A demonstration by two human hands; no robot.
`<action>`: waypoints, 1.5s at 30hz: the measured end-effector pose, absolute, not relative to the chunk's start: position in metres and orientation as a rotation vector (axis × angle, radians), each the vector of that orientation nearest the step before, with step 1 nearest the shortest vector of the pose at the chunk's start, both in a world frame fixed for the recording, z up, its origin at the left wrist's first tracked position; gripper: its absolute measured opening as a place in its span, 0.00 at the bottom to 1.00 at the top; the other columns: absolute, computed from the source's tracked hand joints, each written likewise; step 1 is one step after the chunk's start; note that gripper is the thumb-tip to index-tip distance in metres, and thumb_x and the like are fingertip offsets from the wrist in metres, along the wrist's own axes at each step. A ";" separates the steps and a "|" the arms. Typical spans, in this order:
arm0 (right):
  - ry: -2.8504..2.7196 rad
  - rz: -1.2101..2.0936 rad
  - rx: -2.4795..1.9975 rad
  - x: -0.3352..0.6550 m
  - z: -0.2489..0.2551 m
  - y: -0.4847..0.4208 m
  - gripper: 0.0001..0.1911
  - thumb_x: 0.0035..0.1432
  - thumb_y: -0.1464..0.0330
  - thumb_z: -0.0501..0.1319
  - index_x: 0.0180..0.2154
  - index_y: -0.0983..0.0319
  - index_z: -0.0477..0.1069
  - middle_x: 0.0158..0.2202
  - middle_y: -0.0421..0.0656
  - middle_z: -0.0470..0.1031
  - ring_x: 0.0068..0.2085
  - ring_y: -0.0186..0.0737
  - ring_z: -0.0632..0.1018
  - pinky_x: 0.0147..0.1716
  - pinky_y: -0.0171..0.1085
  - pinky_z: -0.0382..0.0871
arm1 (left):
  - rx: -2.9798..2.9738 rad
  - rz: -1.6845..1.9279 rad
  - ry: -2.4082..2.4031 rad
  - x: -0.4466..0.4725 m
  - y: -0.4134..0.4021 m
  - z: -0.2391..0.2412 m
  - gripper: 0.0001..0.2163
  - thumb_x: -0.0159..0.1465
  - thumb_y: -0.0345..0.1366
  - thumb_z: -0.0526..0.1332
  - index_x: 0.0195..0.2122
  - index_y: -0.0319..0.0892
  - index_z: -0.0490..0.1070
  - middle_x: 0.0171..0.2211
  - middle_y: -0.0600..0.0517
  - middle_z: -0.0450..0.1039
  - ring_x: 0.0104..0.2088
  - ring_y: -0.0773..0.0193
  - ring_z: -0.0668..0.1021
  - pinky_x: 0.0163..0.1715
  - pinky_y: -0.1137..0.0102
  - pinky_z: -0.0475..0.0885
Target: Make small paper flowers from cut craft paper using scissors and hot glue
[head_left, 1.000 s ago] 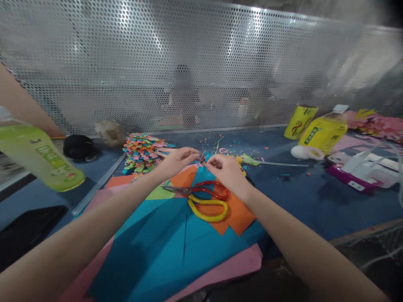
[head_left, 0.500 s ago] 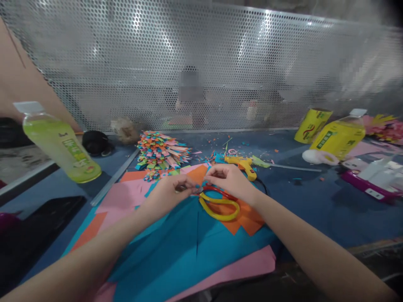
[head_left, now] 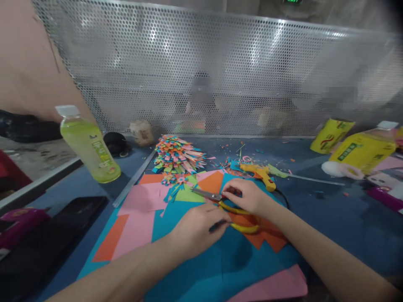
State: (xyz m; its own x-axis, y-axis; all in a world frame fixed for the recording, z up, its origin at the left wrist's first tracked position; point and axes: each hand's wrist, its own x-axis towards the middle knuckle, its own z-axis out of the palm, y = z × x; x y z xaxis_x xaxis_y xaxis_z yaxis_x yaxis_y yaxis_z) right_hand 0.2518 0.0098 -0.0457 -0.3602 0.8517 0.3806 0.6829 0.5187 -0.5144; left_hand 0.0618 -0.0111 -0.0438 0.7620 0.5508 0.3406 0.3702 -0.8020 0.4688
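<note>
My right hand (head_left: 247,196) lies curled over the handles of the red and yellow scissors (head_left: 206,194), which rest on orange and blue paper sheets (head_left: 189,268). The blades point left. My left hand (head_left: 195,230) is just in front of the scissors, with its fingers pinched on a small dark strip of paper (head_left: 218,225). Both hands hover over the spread of coloured paper on the blue table.
A heap of cut coloured paper pieces (head_left: 178,155) and a yellow glue gun (head_left: 260,173) lie behind the hands. A green drink bottle (head_left: 90,147) stands on the left, and yellow bottles (head_left: 362,151) on the right. A perforated metal screen (head_left: 220,71) closes the back. A black flat object (head_left: 47,239) lies near left.
Both hands drew back from the far paper scraps toward me. The right hand settled onto the scissors handles, and the left hand came nearer still with a pinched strip. The camera view shifted left.
</note>
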 end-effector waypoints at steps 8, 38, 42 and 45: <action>-2.207 0.197 -1.287 0.247 -0.045 0.007 0.06 0.55 0.70 0.55 0.29 0.63 0.70 0.27 0.42 0.72 0.29 0.35 0.71 0.29 0.32 0.63 | 2.321 0.824 0.871 0.055 0.000 -0.039 0.08 0.56 0.29 0.56 0.32 0.45 0.73 0.33 0.52 0.77 0.34 0.64 0.77 0.34 0.72 0.69; -1.314 0.081 -2.264 0.319 -0.030 0.030 0.23 0.52 0.55 0.50 0.40 0.66 0.67 0.33 0.53 0.74 0.33 0.49 0.75 0.29 0.39 0.64 | 1.639 0.925 0.943 0.057 0.014 -0.043 0.02 0.50 0.32 0.60 0.25 0.41 0.71 0.24 0.52 0.75 0.22 0.67 0.75 0.25 0.72 0.69; -1.337 0.026 -2.082 0.303 -0.024 0.019 0.18 0.52 0.56 0.52 0.39 0.63 0.62 0.34 0.48 0.72 0.34 0.45 0.73 0.30 0.37 0.63 | 1.473 0.952 0.935 0.058 0.013 -0.047 0.06 0.48 0.33 0.62 0.28 0.40 0.71 0.24 0.51 0.75 0.23 0.66 0.75 0.18 0.74 0.66; -1.390 0.008 -1.945 0.287 -0.023 0.010 0.15 0.52 0.57 0.51 0.38 0.60 0.59 0.31 0.44 0.69 0.32 0.41 0.71 0.30 0.36 0.63 | 1.342 0.969 0.917 0.058 0.012 -0.045 0.06 0.48 0.36 0.63 0.27 0.40 0.70 0.22 0.52 0.75 0.22 0.66 0.75 0.15 0.75 0.64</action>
State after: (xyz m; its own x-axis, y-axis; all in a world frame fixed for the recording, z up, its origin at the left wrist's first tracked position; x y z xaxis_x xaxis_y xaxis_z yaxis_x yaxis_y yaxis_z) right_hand 0.2869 0.0100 -0.0232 0.4149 0.8211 0.3921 0.8163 -0.1456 -0.5589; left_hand 0.0584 0.0124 -0.0453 0.3458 0.9381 0.0185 -0.0342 -0.0071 0.9994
